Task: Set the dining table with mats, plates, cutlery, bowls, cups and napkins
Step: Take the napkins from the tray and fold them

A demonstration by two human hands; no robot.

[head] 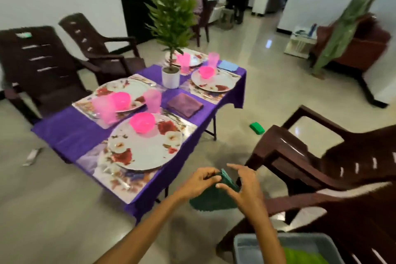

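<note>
My left hand (202,180) and my right hand (246,188) both hold a folded teal napkin (211,198) in the air, below the near right corner of the table (70,133). The table has a purple cloth with several floral mats, each bearing a floral plate (147,148) and a pink bowl (142,122). Pink cups (152,100) stand beside the plates. A purple napkin (184,105) lies near the table's right edge, and a blue napkin (228,64) lies at the far corner.
A potted plant (171,75) stands mid-table. Dark brown chairs (334,167) flank the table on both sides. A grey bin (285,248) with green cloth sits on the chair at bottom right. A green object (256,128) lies on the floor. People stand in the background.
</note>
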